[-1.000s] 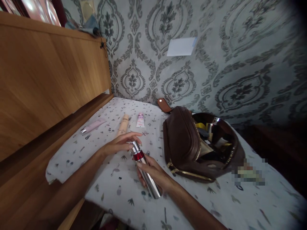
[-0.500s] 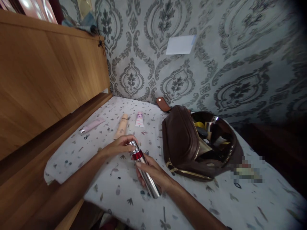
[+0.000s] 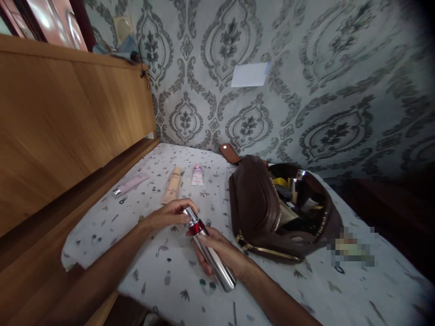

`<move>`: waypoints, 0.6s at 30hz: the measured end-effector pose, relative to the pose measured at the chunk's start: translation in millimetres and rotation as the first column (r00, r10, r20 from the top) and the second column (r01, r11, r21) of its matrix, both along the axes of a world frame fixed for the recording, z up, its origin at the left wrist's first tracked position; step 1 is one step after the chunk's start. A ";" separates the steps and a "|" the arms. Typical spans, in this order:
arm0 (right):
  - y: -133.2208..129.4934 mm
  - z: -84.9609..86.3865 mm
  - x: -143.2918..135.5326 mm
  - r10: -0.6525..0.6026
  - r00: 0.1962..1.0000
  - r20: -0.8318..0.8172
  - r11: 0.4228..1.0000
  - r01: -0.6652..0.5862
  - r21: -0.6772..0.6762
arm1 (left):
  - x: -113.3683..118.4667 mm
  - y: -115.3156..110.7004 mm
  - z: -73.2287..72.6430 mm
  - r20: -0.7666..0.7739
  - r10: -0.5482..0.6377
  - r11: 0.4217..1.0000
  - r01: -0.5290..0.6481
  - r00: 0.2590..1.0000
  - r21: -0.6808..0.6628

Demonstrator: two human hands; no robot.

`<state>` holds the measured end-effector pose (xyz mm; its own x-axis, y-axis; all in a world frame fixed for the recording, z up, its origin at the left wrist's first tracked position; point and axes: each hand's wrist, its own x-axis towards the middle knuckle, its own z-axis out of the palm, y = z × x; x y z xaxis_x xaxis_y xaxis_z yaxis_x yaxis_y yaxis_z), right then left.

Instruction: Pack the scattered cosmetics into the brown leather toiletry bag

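Note:
A silver cylindrical bottle [image 3: 217, 267] with a red band lies tilted in my right hand [image 3: 226, 251], whose fingers wrap round its body. My left hand [image 3: 170, 215] pinches the narrow silver top of the bottle between thumb and fingers. Beyond my left hand a peach tube [image 3: 172, 184] lies on the patterned white cloth [image 3: 156, 280]. To its right is a small pink and white tube [image 3: 197, 175], and to its left a pale pink tube [image 3: 132, 182] with a silver cap.
A dark brown bag [image 3: 253, 199] stands unzipped on the right, with several items inside. Past it lies a pixelated object [image 3: 353, 248]. A wooden cabinet [image 3: 74, 108] borders the left side, and a patterned wall [image 3: 248, 117] rises behind.
The view has tilted slightly upward, so the scene sits lower. Both hands and the bottle have shifted a little down and right, with the silver top now showing more between my left fingers.

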<state>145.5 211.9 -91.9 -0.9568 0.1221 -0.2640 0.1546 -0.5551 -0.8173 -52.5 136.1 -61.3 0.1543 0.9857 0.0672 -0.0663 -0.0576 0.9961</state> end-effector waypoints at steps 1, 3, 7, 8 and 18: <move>0.0 0.1 -0.1 -0.007 1.000 -0.005 1.000 0.007 -0.002 | 0.0 0.0 -0.6 0.006 -0.007 1.000 0.007 1.000 -0.002; 0.1 0.2 -0.2 -0.022 1.000 -0.020 1.000 0.022 -0.004 | -0.1 -0.4 -1.0 0.004 -0.012 1.000 0.012 1.000 -0.002; -0.7 -0.1 0.1 -0.027 0.999 -0.040 1.000 0.027 -0.005 | -0.3 -2.1 1.2 0.014 -0.028 1.000 0.029 1.000 -0.004; -1.3 0.0 0.2 -0.023 0.999 -0.040 1.000 0.023 0.000 | -0.5 -2.3 1.8 0.018 -0.034 0.999 0.034 0.999 -0.012; -8.3 2.3 -1.7 -0.033 0.998 0.046 0.987 0.025 0.158 | -4.4 1.8 -6.6 -0.205 0.109 0.994 -0.109 0.973 0.015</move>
